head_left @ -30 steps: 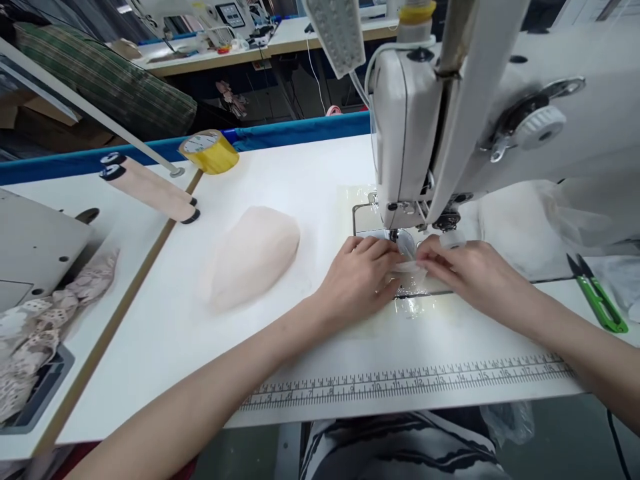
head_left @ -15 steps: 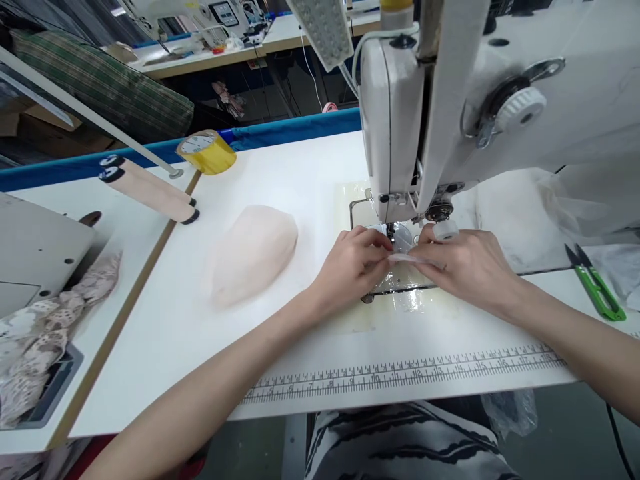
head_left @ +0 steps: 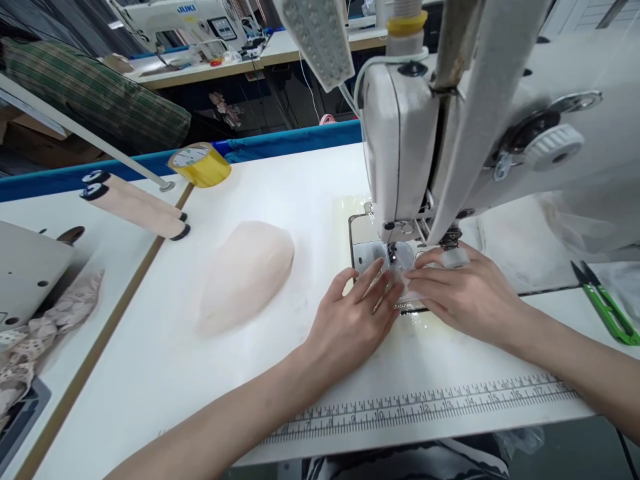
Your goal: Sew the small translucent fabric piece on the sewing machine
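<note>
My left hand (head_left: pixel 357 317) lies flat with fingers spread, its fingertips at the front of the sewing machine's metal plate (head_left: pixel 367 253). My right hand (head_left: pixel 465 287) is on the other side of the needle, fingers stretched out towards the presser foot (head_left: pixel 393 253). Between the fingertips of both hands is a thin sheer piece of fabric (head_left: pixel 401 272), partly hidden and hard to make out against the shiny plate. The sewing machine head (head_left: pixel 400 147) stands right above. A pale pink, cup-shaped sheer piece (head_left: pixel 250 273) rests on the table, left of my left hand.
Green thread snips (head_left: pixel 607 307) lie at the right, near pale sheer fabric (head_left: pixel 520 233). To the left are a yellow tape roll (head_left: pixel 203 167) and two pink thread cones (head_left: pixel 135 205). A printed ruler (head_left: pixel 400 413) runs along the front edge. Someone's plaid sleeve (head_left: pixel 100 93) shows behind.
Both hands have gone from pinching the sheer fabric to stretched-out fingers. My left hand has moved slightly down and its fingers have spread. The view has shifted a little.
</note>
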